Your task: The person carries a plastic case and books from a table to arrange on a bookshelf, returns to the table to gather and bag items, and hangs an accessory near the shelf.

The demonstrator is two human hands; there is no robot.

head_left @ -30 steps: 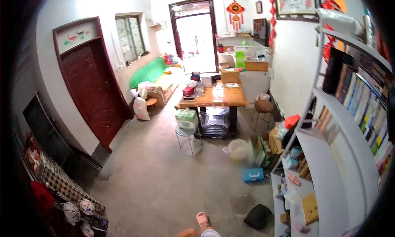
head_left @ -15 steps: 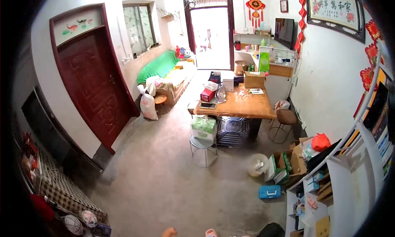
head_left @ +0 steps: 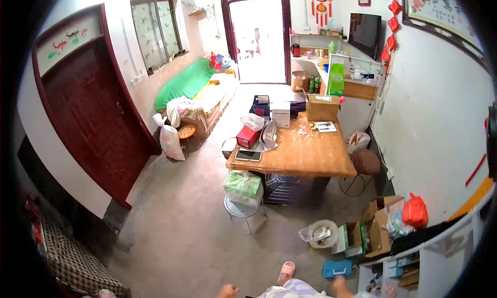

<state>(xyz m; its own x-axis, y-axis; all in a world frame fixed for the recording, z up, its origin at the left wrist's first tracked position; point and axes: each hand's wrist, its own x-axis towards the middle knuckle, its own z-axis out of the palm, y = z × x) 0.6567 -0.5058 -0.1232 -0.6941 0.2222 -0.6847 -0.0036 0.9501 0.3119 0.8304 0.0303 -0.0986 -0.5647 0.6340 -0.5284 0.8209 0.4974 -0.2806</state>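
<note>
My left hand (head_left: 228,291) is at the bottom edge, its fingers curled in, with nothing visible in them. My right hand (head_left: 339,285) is at the bottom right, smeared by motion, so its fingers cannot be made out. Just beyond it on the floor lies a blue case (head_left: 336,269) with a handle; I see a gap between them. Between my hands show patterned clothing (head_left: 295,290) and my foot in a pink slipper (head_left: 287,271). Neither hand touches the wooden table (head_left: 310,161) farther ahead, which bears a phone (head_left: 248,155), a red box (head_left: 248,136) and a cardboard box (head_left: 322,109).
A stool (head_left: 243,207) with a green-and-white package stands at the table's near left corner. A lined bin (head_left: 321,235) and open cartons (head_left: 380,233) sit on the floor at right, beside a white shelf (head_left: 435,264). A checked cloth (head_left: 77,262) covers something at lower left.
The view has moved forward, so the table and bin appear nearer. My right hand and the slippered foot now show more fully, and my left hand sits slightly farther right.
</note>
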